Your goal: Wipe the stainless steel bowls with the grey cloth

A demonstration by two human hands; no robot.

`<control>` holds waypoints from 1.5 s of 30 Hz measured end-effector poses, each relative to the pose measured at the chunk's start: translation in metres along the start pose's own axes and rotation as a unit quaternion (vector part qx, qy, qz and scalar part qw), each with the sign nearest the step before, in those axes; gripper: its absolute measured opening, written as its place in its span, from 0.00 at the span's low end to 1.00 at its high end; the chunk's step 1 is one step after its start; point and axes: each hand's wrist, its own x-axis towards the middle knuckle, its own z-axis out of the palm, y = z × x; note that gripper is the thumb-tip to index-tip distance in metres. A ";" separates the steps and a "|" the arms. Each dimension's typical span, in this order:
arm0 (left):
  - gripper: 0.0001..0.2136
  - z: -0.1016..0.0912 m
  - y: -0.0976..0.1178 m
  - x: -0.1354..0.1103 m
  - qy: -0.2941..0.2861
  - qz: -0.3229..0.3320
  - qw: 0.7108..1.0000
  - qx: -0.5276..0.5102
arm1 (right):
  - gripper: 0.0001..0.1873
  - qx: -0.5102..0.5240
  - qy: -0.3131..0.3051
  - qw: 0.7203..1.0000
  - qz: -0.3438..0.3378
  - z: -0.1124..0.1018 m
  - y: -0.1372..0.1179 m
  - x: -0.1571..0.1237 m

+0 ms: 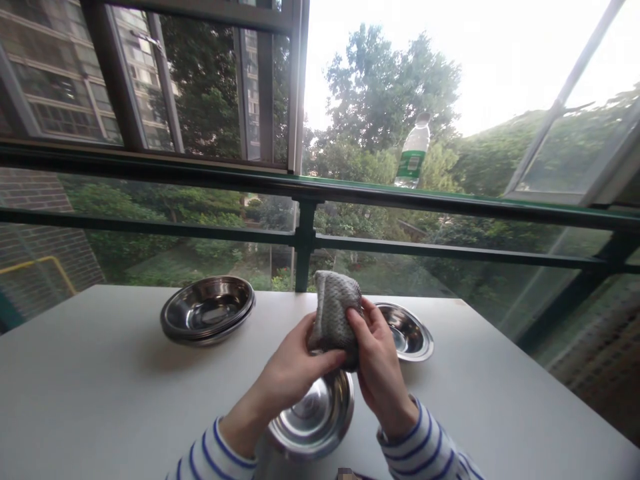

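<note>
A folded grey cloth [331,310] with a scaly-looking texture is held up between both of my hands. My left hand [295,367] grips its lower left side, thumb across the front. On the right edge, my right hand [377,357] has its thumb pressed against the cloth and its fingers behind. Below them a shiny steel bowl [320,427] rests on the white table, partly hidden by my left hand and wrist. Behind my right hand sits another steel bowl [411,333], its left side covered.
Nested steel bowls [207,310] stand at the back left of the white table [100,387]. A dark green railing [225,183] runs past the table's far edge. On it stands a clear bottle with a green label [413,157]. A small brownish thing [347,474] shows at the bottom edge.
</note>
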 end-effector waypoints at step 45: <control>0.14 -0.010 0.011 0.003 0.162 -0.013 0.977 -0.140 | 0.18 -0.105 -0.131 0.986 0.003 -0.008 -0.001 -0.001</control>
